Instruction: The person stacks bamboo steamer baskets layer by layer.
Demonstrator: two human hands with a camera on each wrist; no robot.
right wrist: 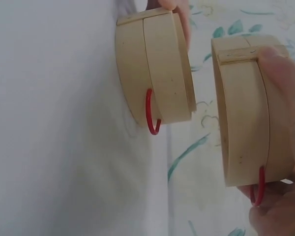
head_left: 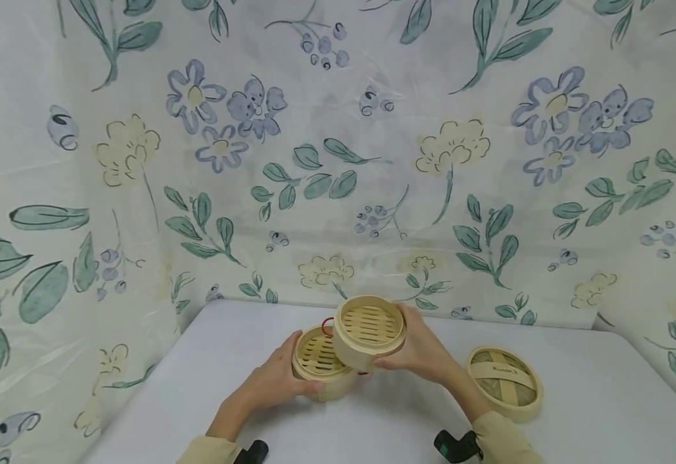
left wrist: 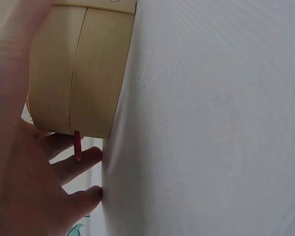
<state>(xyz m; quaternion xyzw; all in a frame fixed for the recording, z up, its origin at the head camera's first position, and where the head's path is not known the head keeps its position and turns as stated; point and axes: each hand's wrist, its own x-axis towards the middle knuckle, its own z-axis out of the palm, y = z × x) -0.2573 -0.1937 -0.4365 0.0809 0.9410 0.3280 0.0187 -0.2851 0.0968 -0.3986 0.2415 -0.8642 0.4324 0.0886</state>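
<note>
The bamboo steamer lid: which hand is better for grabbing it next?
Probably the right hand: the bamboo steamer lid lies on that side. It grips the raised steamer basket, though, so should set that down first. The left hand, holding the lower basket, is farther.

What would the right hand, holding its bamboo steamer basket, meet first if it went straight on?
Probably the floral backdrop; the bamboo steamer basket in the left hand sits lower, off that line, though depth is unclear.

The room type cannot be told. A white bench [head_left: 198, 374] is screened far, left and right by floral sheeting [head_left: 314, 96].
</note>
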